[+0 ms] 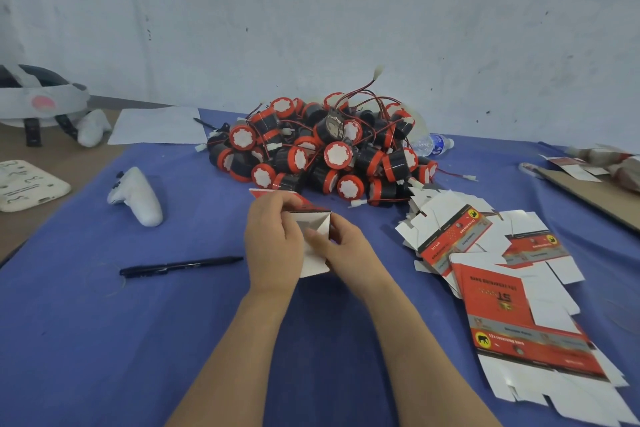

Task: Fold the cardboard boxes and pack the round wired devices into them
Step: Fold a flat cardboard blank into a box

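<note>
A half-formed red and white cardboard box (311,218) is held over the blue cloth at the centre. My left hand (272,243) grips its left side, fingers curled over the top edge. My right hand (341,246) pinches a white flap on its near side. Behind the box lies a heap of several round black and red wired devices (322,146) with white faces and red wires. To the right, flat unfolded box blanks (498,291) lie spread in a loose stack.
A black pen (180,265) lies left of my hands. A white controller (136,196) sits further left. A plastic bottle (431,144) lies behind the heap. A headset (41,104), a white paper sheet (159,125) and a brown cardboard sheet (595,194) lie at the table's edges.
</note>
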Available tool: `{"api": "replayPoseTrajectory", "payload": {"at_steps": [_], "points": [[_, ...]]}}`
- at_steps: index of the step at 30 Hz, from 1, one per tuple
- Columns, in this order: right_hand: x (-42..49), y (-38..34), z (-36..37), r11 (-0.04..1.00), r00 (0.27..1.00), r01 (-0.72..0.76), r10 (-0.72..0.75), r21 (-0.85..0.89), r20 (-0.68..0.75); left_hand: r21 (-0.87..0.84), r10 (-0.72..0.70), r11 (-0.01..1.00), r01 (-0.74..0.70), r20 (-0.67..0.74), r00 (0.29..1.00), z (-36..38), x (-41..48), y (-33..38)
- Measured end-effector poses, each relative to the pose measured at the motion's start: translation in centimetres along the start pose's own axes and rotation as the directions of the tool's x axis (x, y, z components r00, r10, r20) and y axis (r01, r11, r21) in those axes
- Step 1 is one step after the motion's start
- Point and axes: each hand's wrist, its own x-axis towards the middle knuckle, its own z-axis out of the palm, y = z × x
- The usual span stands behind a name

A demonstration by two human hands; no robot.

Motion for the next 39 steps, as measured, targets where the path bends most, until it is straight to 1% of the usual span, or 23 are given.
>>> {"api": "replayPoseTrajectory", "payload": {"at_steps": [2, 4, 5, 6, 8, 10, 12, 14, 17, 19, 24, 26, 29, 31, 33, 35, 37, 39], "points": [[0.1, 0.1, -0.2, 0.998, 1.000, -0.007, 0.006, -0.061, -0.012, -0.118, -0.091, 0.988, 0.100, 0.076, 0.993, -0.2, 0.3, 0.3], [0.2, 0.1, -0.7, 0.999, 0.999, -0.017, 0.015, -0.039, -0.050, -0.260, -0.176, 0.939, 0.224, 0.193, 0.965, -0.2, 0.5, 0.5], [0.2, 0.0, -1.0, 1.000, 0.996, -0.021, 0.021, -0.004, -0.082, -0.293, -0.194, 0.918, 0.266, 0.254, 0.948, -0.2, 0.7, 0.5], [0.2, -0.1, -1.3, 0.998, 0.993, -0.027, 0.033, 0.055, -0.109, -0.278, -0.194, 0.917, 0.285, 0.312, 0.930, -0.1, 0.7, 0.5], [0.1, -0.2, -1.8, 0.987, 0.988, -0.035, 0.058, 0.154, -0.144, -0.182, -0.176, 0.944, 0.276, 0.430, 0.885, 0.2, 0.5, 0.2], [0.1, -0.1, -2.1, 0.982, 0.984, -0.044, 0.075, 0.185, -0.162, -0.138, -0.156, 0.955, 0.262, 0.516, 0.842, 0.2, 0.3, -0.1], [0.1, -0.1, -2.4, 0.968, 0.983, -0.052, 0.092, 0.245, -0.156, -0.159, -0.148, 0.947, 0.280, 0.557, 0.817, 0.0, 0.4, -0.1], [0.1, -0.1, -2.6, 0.945, 0.984, -0.053, 0.105, 0.323, -0.146, -0.187, -0.140, 0.937, 0.294, 0.571, 0.809, -0.3, 0.6, -0.2], [0.1, -0.2, -3.0, 0.928, 0.983, -0.056, 0.116, 0.369, -0.141, -0.198, -0.137, 0.928, 0.316, 0.606, 0.784, -0.6, 0.8, -0.3], [0.0, -0.2, -3.2, 0.921, 0.984, -0.069, 0.126, 0.384, -0.126, -0.186, -0.144, 0.930, 0.316, 0.608, 0.781, -0.7, 0.8, -0.5], [-0.1, -0.2, -2.6, 0.927, 0.990, -0.095, 0.127, 0.362, -0.065, -0.141, -0.212, 0.936, 0.321, 0.502, 0.839, -0.5, 0.8, -1.0], [0.0, -0.3, -2.2, 0.941, 0.989, -0.089, 0.123, 0.328, -0.086, -0.144, -0.238, 0.930, 0.337, 0.463, 0.854, -0.5, 0.9, -1.2], [0.1, -0.3, -1.9, 0.981, 0.981, -0.080, 0.109, 0.178, -0.158, -0.149, -0.247, 0.929, 0.338, 0.430, 0.868, -0.3, 1.0, -1.2], [0.1, -0.4, -1.8, 0.985, 0.977, -0.082, 0.109, 0.149, -0.184, -0.158, -0.255, 0.926, 0.343, 0.408, 0.876, -0.2, 0.9, -1.1], [0.1, -0.5, -1.8, 0.969, 0.978, -0.067, 0.112, 0.239, -0.178, -0.191, -0.275, 0.911, 0.367, 0.385, 0.881, -0.1, 0.9, -0.9], [0.1, -0.8, -1.7, 0.920, 0.984, -0.056, 0.117, 0.387, -0.137, -0.249, -0.307, 0.878, 0.409, 0.363, 0.880, -0.1, 1.0, -0.8], [0.0, -1.1, -1.8, 0.867, 0.993, -0.052, 0.099, 0.496, -0.069, -0.313, -0.339, 0.839, 0.444, 0.337, 0.878, -0.1, 1.2, -0.8], [-0.1, -1.4, -1.9, 0.838, 0.999, -0.051, 0.038, 0.543, 0.035, -0.374, -0.363, 0.801, 0.467, 0.316, 0.876, -0.2, 1.3, -0.8]]}}
